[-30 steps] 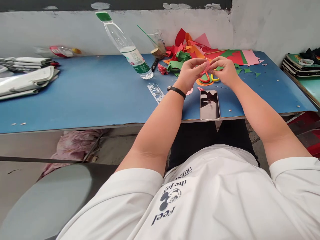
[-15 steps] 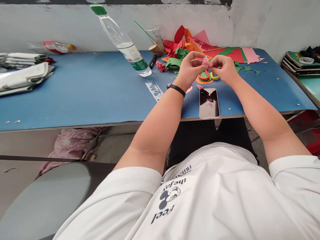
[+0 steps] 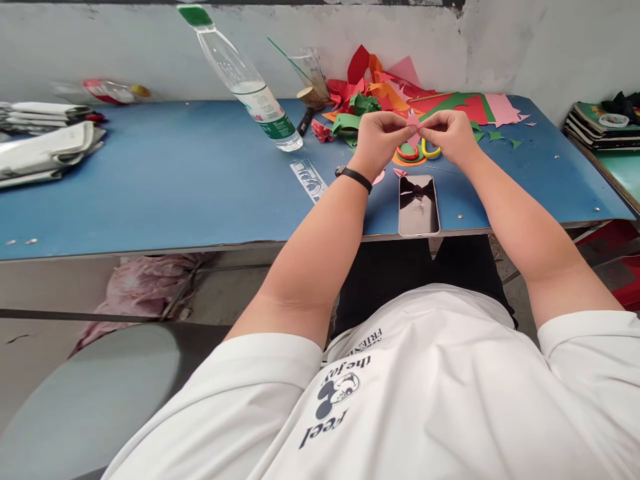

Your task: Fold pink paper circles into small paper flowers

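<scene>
A small piece of pink paper (image 3: 414, 127) is pinched between my two hands above the blue table. My left hand (image 3: 379, 139), with a black band at the wrist, grips its left side between thumb and fingers. On its right side my right hand (image 3: 451, 135) holds it in the same kind of pinch. Below the paper lie scissors (image 3: 431, 149) with a red and a yellow handle loop, their blades mostly hidden. Under them are round green and orange papers. A phone (image 3: 419, 207) rests nearer the table's front edge, close to a small folded pink scrap (image 3: 400, 173).
Behind my hands is a heap of red, orange and pink paper (image 3: 363, 80). A water bottle (image 3: 265, 110) stands left of it, near a plastic cup (image 3: 313, 70) and a clear stencil ruler (image 3: 307, 179). Notebooks (image 3: 595, 130) are stacked far right; a grey stool (image 3: 100, 393) stands below left.
My fingers have shifted on the pink paper, which now shows flatter and more spread between my hands. The things on the table stay in place; the view has shifted slightly.
</scene>
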### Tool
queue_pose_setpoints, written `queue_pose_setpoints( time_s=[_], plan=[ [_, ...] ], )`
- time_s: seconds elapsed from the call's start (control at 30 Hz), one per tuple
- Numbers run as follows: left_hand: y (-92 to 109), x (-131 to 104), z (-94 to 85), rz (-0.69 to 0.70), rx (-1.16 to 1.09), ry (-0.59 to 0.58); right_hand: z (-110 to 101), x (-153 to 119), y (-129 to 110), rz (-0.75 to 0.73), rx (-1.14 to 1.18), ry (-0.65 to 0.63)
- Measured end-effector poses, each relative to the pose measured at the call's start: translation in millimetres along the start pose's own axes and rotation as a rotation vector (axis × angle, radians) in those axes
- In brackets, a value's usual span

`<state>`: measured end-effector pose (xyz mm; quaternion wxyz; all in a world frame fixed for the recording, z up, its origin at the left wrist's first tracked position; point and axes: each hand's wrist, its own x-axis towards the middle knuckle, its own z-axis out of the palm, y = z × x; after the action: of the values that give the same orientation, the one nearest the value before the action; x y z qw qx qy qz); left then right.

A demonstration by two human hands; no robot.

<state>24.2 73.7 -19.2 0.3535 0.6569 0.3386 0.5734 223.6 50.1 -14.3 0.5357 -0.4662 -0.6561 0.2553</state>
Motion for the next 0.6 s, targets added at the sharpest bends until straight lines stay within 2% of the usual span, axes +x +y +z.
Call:
queue_pose_setpoints(
  time_s=[0.2, 0.6],
  plan=[
    [-4.3, 1.0, -1.9, -0.029, -0.025, -0.032, 3.9, 5.1, 3.4, 0.027, 0.122, 0.029],
    [-23.8, 9.0, -5.8, -0.039, -0.021, -0.107, 6.1, 2.4, 4.3, 0.01, 0.1, -0.032]
  ],
)
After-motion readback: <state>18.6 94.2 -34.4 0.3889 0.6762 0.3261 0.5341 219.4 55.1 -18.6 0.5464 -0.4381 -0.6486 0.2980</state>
